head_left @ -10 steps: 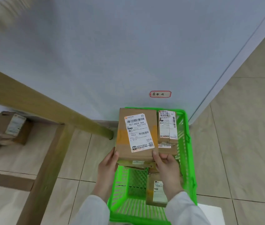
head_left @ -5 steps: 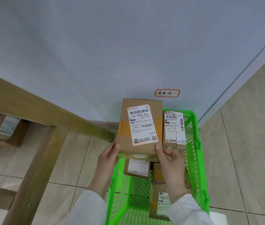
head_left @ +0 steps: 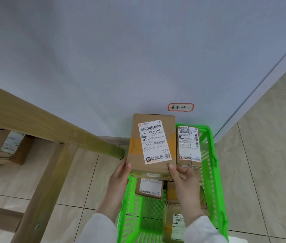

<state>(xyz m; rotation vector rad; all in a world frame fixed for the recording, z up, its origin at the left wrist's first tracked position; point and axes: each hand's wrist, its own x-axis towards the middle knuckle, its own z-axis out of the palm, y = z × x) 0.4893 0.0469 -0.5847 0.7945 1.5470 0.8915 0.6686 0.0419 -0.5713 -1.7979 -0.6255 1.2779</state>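
Note:
A brown cardboard parcel (head_left: pixel 137 148) with a white shipping label is held up over the far end of a green plastic basket (head_left: pixel 210 172). My left hand (head_left: pixel 119 179) grips its near left edge and my right hand (head_left: pixel 184 181) grips its near right corner, thumbs on top. A narrower labelled parcel (head_left: pixel 188 146) stands in the basket just right of it. Lower in the basket lie a small labelled box (head_left: pixel 150 188) and another parcel (head_left: pixel 175 227), partly hidden by my right arm.
The basket stands on a tiled floor against a pale wall bearing a small red-bordered handwritten label (head_left: pixel 180 107). A wooden table frame with a rounded rail (head_left: pixel 79 135) juts in from the left. More cardboard boxes (head_left: pixel 7 148) lie on the floor beneath it.
Both hands have lifted the large parcel up and away from the basket's contents, uncovering the small labelled box below. The view has shifted slightly.

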